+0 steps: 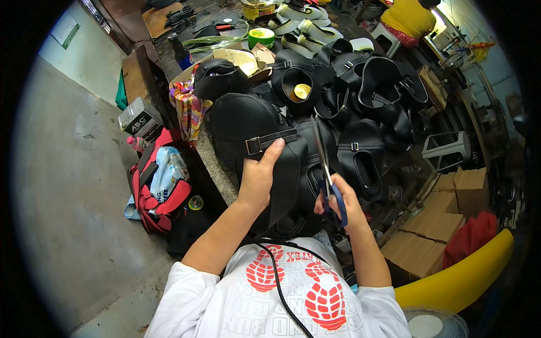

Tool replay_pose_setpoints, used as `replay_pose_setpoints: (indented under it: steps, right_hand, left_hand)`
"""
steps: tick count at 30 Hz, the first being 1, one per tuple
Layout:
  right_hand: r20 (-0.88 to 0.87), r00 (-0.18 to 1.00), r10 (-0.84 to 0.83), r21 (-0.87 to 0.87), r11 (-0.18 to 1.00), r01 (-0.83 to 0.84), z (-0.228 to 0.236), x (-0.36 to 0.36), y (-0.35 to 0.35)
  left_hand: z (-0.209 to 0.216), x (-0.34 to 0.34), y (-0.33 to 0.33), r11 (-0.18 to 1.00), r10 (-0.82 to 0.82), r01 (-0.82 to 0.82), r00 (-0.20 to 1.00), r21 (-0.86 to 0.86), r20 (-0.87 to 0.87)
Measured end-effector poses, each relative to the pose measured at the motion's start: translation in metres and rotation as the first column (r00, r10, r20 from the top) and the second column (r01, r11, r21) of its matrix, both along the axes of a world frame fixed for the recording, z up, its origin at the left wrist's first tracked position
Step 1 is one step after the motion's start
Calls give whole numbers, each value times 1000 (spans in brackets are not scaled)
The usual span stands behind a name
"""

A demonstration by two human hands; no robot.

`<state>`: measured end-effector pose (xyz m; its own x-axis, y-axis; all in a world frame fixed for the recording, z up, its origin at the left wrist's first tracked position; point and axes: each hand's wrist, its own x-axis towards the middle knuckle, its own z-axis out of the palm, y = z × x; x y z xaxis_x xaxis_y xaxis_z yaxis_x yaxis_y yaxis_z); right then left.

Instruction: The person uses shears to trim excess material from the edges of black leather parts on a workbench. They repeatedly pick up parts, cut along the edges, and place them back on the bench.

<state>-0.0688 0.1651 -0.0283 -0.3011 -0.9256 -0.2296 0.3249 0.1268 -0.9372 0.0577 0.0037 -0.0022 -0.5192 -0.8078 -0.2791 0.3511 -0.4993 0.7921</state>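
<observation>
My left hand [258,181] grips a black leather shoe upper [239,119], its thumb lying on a narrow strap beside a square metal buckle [253,146]. A pair of scissors [323,151] with blue handles is in my right hand [350,204], fingers through the loops and blades pointing up and away. The blades are just right of the held upper, over other black uppers. One buckled black upper [360,158] lies to the right of the scissors. Several more are heaped behind, among them one with a round yellow thing [302,91] showing in its opening.
Farther back are a green-and-white round container [261,38], a dark bottle [179,52] and pale cut pieces [315,31]. Cardboard boxes [431,225] and a yellow chair [470,270] stand at right, a red bag [149,188] at left. A person in yellow [410,21] sits far right.
</observation>
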Motion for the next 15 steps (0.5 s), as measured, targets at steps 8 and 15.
replay_pose_setpoints:
  steps: [8,15]
  right_hand:
    - [-247,965,87,183,982,-41,-21,18,11]
    - [64,998,0,95,996,-6,-21,34,4]
  left_hand:
    - [-7,13,6,994,-75,71,996,88,40]
    - [-14,12,7,991,-67,69,997,114,-26]
